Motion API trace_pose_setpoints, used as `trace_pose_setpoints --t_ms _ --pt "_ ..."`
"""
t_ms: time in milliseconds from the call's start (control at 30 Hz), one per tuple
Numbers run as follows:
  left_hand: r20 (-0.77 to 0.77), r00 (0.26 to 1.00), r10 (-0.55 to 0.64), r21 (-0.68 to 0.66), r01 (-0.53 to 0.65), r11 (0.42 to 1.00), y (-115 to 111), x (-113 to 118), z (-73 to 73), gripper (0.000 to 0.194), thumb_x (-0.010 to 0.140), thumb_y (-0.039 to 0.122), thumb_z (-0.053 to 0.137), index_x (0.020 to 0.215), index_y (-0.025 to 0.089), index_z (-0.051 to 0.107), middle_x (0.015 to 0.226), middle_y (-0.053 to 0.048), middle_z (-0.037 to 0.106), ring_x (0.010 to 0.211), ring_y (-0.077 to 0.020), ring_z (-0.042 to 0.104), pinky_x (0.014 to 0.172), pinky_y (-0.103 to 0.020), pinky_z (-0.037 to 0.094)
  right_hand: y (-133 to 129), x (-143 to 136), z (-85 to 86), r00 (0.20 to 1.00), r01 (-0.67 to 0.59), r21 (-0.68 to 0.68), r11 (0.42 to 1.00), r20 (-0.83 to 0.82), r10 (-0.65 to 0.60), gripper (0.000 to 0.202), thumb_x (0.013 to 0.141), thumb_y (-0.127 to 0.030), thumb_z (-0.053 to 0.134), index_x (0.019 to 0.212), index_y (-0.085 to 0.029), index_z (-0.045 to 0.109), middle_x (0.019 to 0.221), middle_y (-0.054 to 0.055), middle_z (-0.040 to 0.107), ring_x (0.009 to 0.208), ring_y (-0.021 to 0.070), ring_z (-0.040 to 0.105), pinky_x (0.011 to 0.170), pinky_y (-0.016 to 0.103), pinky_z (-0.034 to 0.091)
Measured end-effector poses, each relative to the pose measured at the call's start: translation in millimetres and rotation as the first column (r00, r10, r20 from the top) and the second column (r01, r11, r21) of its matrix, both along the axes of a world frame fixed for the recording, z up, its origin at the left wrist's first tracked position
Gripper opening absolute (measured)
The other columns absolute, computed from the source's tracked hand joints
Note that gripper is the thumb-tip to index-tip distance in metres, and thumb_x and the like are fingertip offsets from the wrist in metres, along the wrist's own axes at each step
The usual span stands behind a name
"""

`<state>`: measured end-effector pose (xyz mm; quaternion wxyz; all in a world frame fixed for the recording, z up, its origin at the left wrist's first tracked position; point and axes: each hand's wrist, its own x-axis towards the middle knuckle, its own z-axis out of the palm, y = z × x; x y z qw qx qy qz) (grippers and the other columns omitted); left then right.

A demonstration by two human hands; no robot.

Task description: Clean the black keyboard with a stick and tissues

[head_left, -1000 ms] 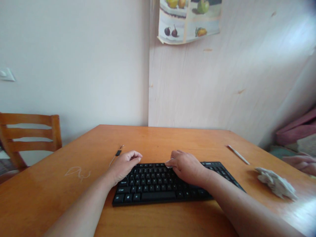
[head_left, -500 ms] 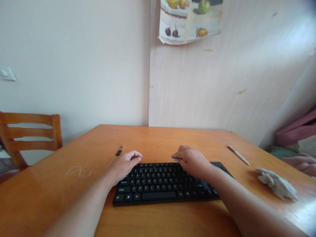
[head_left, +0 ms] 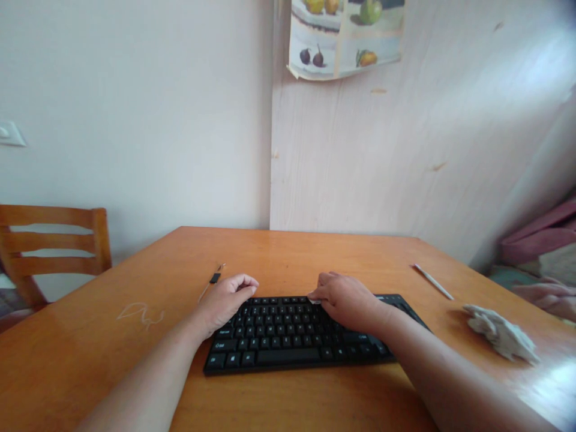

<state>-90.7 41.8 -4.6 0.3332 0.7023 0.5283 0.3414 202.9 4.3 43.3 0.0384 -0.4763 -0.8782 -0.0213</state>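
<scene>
A black keyboard (head_left: 288, 336) lies on the wooden table in front of me. My left hand (head_left: 231, 297) is closed at its far left corner, thumb and fingers curled over the edge; the grip itself is partly hidden. Over the right part of the far key rows, my right hand (head_left: 344, 298) presses down with bent fingers. A small bit of white tissue (head_left: 314, 301) shows beneath its fingertips, mostly covered by the hand.
Right of the keyboard lie a crumpled grey cloth (head_left: 500, 333) and a white pencil-like stick (head_left: 432, 281). Behind my left hand is a thin tool with a black part (head_left: 215, 278). A thin pale string (head_left: 143, 313) lies at left, near a wooden chair (head_left: 54, 246).
My right hand has shifted slightly left and toward me, bringing the white tissue from beyond the far edge onto the top keys. My left hand stays at the corner.
</scene>
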Motion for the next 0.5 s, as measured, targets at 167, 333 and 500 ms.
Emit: trace_pose_setpoints --t_ms 167,333,500 --pt "0.017 1.000 -0.008 0.002 0.008 1.000 0.0 -0.3 -0.7 0.033 0.084 0.049 0.056 0.096 0.022 0.070 0.101 -0.003 0.075 0.101 -0.0257 0.066 0.096 -0.036 0.045 -2.4 -0.3 4.1 0.999 -0.034 -0.051 0.998 0.005 0.035 0.029 0.088 -0.017 0.051 0.095 -0.025 0.077 0.094 0.006 0.066 0.091 0.0198 0.060 0.076 0.028 0.039" --pt "0.024 1.000 0.003 0.015 -0.004 1.000 0.3 -0.2 -1.8 0.033 0.083 0.050 0.057 0.095 0.022 0.071 0.099 -0.003 0.075 0.099 -0.0257 0.066 0.094 -0.036 0.045 -2.1 -1.5 3.5 0.999 0.012 -0.010 1.000 0.031 -0.011 0.030 0.089 -0.017 0.049 0.097 -0.025 0.077 0.095 0.007 0.066 0.092 0.0212 0.060 0.074 0.029 0.039" --pt "0.018 1.000 0.004 0.019 -0.004 1.000 0.8 -0.9 -3.5 0.034 0.082 0.051 0.056 0.095 0.023 0.071 0.098 -0.003 0.075 0.098 -0.0254 0.066 0.091 -0.035 0.046 -2.7 -0.8 3.5 1.000 -0.024 -0.045 0.999 0.017 0.025 0.029 0.090 -0.018 0.049 0.094 -0.025 0.078 0.093 0.006 0.066 0.088 0.0194 0.060 0.074 0.028 0.039"
